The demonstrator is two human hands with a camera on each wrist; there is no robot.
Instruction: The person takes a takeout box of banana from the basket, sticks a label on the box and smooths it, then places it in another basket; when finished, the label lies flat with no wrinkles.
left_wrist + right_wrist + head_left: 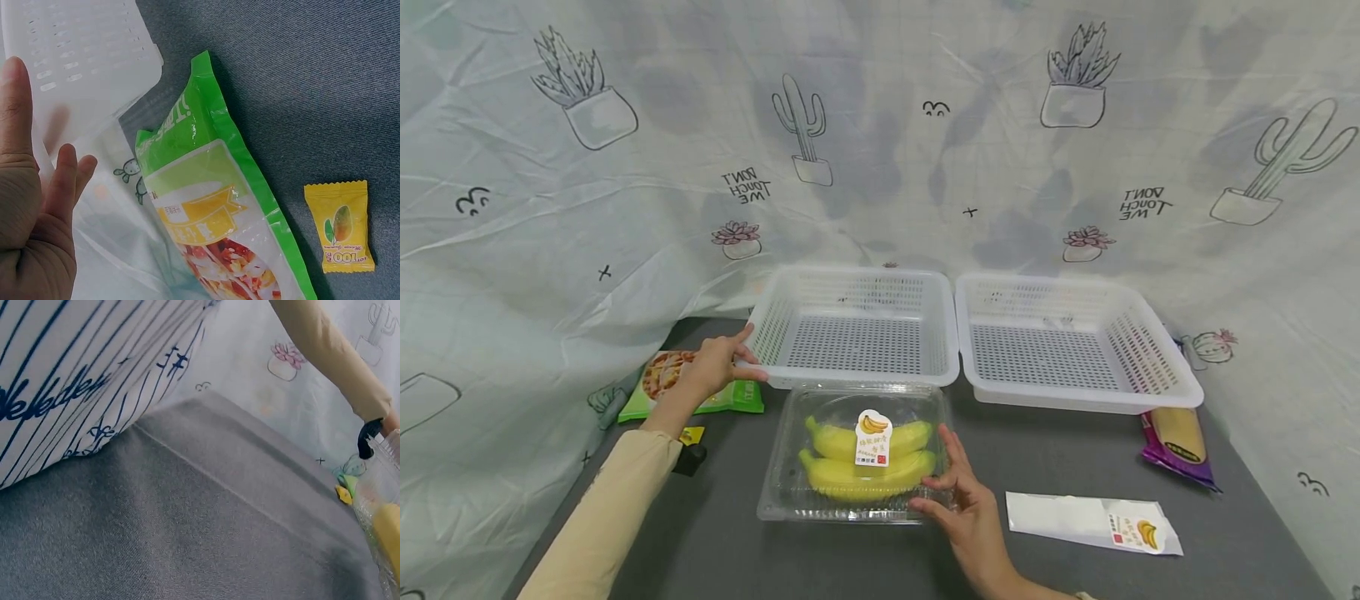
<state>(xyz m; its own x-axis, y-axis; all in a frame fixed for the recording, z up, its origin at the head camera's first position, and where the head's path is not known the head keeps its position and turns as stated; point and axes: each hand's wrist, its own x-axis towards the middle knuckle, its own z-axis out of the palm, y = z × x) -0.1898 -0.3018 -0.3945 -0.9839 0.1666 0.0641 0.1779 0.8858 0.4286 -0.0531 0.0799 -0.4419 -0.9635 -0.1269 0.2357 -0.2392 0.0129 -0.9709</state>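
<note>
A clear plastic clamshell box (782,467) holds two yellow bananas (865,475) and bears a white banana label (873,437) on its lid. My right hand (970,517) is at the box's right side, fingers spread against its edge; the right wrist view shows only a part of the box. My left hand (718,362) reaches to the front left corner of the left white basket (850,375), fingers extended at its wall. Below that hand lies a green snack bag (212,187), partly covered by the arm in the head view.
A second white basket (1090,400) stands to the right, with a purple-edged packet (1183,442) beside and partly under it. A white paper strip with a banana sticker (1060,514) lies at the front right. Near the green bag is a small yellow candy packet (342,228).
</note>
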